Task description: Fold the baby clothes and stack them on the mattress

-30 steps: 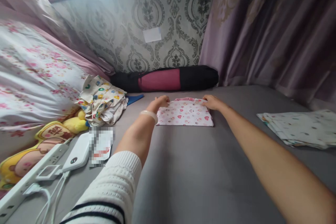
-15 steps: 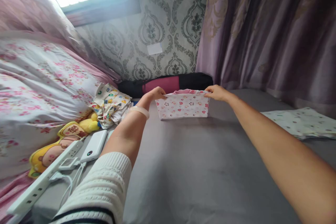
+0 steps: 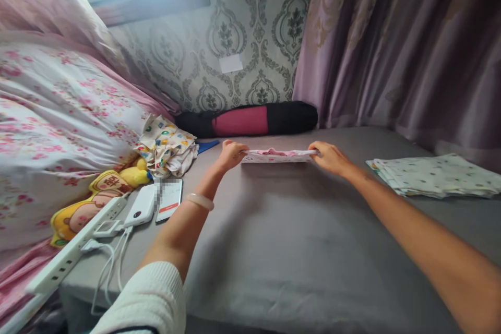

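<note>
Near the bed's (image 3: pixel 274 250) far edge, the left hand (image 3: pixel 230 154) and right hand (image 3: pixel 331 156) each pinch an end of the folded patterned garment (image 3: pixel 278 155), held flat just above the sheet. If one grip loosens, the fold could spill open.

Soft printed cloth (image 3: pixel 278 155) pinched between left hand (image 3: pixel 230 154) and right hand (image 3: pixel 331 157). Smooth matt grey sheet (image 3: pixel 297 250) under both. Shiny white plastic charger (image 3: pixel 141 212) left of left hand. Folded cotton cloths (image 3: pixel 434 176) right of right hand.
</note>
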Motion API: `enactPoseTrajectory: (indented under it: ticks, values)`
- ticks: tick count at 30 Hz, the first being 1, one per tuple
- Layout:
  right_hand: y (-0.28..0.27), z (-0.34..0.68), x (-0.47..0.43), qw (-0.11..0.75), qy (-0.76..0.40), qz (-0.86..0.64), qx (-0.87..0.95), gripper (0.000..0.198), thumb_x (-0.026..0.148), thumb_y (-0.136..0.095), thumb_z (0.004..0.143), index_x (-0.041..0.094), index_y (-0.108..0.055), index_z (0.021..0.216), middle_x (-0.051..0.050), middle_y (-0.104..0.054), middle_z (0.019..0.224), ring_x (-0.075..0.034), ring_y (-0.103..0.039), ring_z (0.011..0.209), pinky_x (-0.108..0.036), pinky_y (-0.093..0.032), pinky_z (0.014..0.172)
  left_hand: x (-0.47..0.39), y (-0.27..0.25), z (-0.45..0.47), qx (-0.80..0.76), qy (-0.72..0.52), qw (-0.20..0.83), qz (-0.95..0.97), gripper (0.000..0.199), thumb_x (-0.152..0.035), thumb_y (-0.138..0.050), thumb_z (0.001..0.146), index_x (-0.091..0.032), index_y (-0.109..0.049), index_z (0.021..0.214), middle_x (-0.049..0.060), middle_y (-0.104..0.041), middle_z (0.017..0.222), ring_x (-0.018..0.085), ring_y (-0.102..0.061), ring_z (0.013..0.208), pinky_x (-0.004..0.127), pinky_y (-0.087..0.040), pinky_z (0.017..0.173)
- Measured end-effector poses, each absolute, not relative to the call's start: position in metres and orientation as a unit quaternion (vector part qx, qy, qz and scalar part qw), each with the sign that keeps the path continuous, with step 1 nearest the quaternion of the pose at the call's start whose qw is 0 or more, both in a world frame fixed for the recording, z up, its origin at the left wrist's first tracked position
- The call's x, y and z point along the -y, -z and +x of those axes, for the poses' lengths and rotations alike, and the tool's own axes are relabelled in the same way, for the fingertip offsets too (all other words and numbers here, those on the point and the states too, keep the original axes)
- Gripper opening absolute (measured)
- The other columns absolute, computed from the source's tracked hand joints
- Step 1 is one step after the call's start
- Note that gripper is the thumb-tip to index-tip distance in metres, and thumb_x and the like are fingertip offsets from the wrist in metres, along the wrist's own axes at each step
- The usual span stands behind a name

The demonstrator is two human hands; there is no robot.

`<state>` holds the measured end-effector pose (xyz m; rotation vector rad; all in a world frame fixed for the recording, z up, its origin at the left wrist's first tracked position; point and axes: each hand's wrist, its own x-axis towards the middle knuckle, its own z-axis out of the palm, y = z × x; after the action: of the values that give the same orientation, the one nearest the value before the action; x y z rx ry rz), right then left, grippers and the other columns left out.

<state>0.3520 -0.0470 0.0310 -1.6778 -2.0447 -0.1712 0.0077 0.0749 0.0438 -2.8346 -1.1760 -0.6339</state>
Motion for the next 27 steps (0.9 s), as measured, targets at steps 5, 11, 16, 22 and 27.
enactPoseTrajectory:
  ticks: [5,11,16,22,27]
  values:
    - [-0.005,0.341,0.080,0.193,0.063,-0.572,0.795,0.024,0.011,-0.048,0.077,0.019,-0.060,0.097,-0.008,-0.068,0.098,-0.023,-0.061,0.093,-0.033,-0.042,0.084,-0.034,-0.014,-0.012,0.322,0.172,-0.007,-0.931,0.030,-0.015,-0.045,0.080,-0.022,-0.065,0.102,0.005,-0.071,0.106,0.020,-0.061,0.104,0.045,-0.021,0.107]
    - [0.016,0.329,0.102,0.124,0.070,-0.552,0.821,0.032,0.008,-0.043,0.079,0.017,-0.062,0.104,-0.011,-0.067,0.104,-0.023,-0.060,0.096,-0.036,-0.041,0.089,-0.009,0.010,-0.023,0.295,0.113,-0.011,-0.949,0.048,-0.005,-0.041,0.073,-0.023,-0.060,0.114,0.006,-0.065,0.122,0.019,-0.057,0.115,0.045,-0.016,0.112]
    - [0.022,0.325,0.109,0.099,0.078,-0.531,0.838,0.042,0.006,-0.039,0.084,0.021,-0.063,0.115,-0.010,-0.064,0.116,-0.023,-0.058,0.104,-0.037,-0.041,0.092,-0.009,0.022,-0.033,0.308,0.070,-0.009,-0.949,0.065,0.000,-0.038,0.072,-0.025,-0.050,0.130,0.006,-0.055,0.138,0.017,-0.046,0.130,0.044,-0.022,0.114]
    - [0.020,0.325,0.112,0.100,0.067,-0.533,0.837,0.038,0.011,-0.040,0.088,0.022,-0.066,0.114,-0.010,-0.064,0.112,-0.022,-0.059,0.099,-0.035,-0.043,0.088,-0.016,0.018,-0.034,0.305,0.078,0.015,-0.949,0.064,0.000,-0.041,0.072,-0.022,-0.051,0.131,0.007,-0.054,0.138,0.017,-0.046,0.131,0.041,-0.024,0.114]
    - [0.013,0.323,0.115,0.092,0.011,-0.563,0.821,0.041,0.011,-0.049,0.077,0.023,-0.068,0.110,-0.007,-0.064,0.116,-0.023,-0.058,0.103,-0.036,-0.042,0.091,-0.015,0.023,-0.044,0.304,0.032,-0.011,-0.952,0.068,-0.001,-0.040,0.072,-0.023,-0.046,0.137,0.008,-0.048,0.145,0.019,-0.040,0.136,0.045,-0.024,0.114]
